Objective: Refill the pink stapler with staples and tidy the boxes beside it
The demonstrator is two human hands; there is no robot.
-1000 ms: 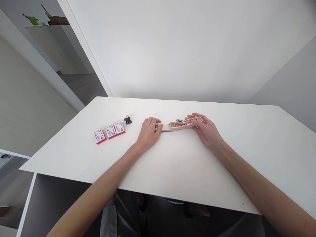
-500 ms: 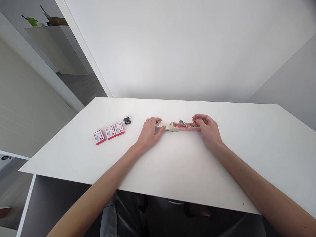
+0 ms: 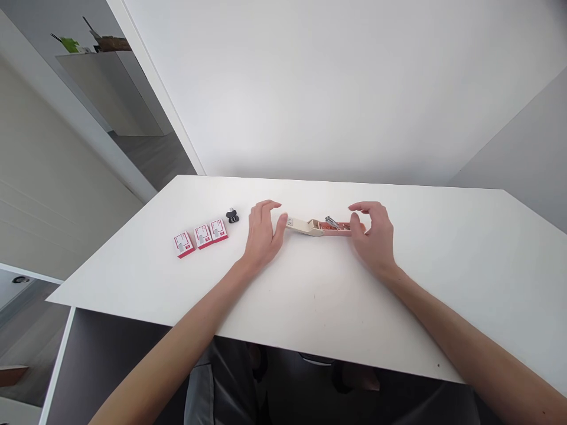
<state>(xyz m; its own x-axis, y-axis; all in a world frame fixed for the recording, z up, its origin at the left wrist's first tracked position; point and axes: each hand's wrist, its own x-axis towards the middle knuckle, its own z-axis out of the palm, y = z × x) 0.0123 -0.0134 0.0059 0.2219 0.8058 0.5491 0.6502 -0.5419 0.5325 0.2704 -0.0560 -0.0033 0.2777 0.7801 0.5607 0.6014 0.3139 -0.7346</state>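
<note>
A slim pink case (image 3: 335,232) lies on the white table with its cream lid (image 3: 303,226) folded out to the left. Small reddish and metallic pieces fill its compartments, too tiny to name. Across the case rests a silver metal piece (image 3: 331,222), perhaps a clip. My left hand (image 3: 264,233) is open at the lid's left end, thumb close to the edge and fingers spread above it. Over the right end of the case, my right hand (image 3: 374,236) has thumb and fingers apart; it partly hides that end, and whether the thumb touches it I cannot tell.
Left of my left hand stand three small white-and-red boxes, the leftmost box (image 3: 184,244) apart from the middle box (image 3: 203,236) and the right box (image 3: 218,230). Behind them sits a small black object (image 3: 232,215). A white wall (image 3: 319,106) rises behind the table (image 3: 310,295).
My left hand has let go of the lid and drawn slightly left, its fingers lifting. My right hand's thumb and fingers have spread apart at the case's right end. The view has shifted slightly.
</note>
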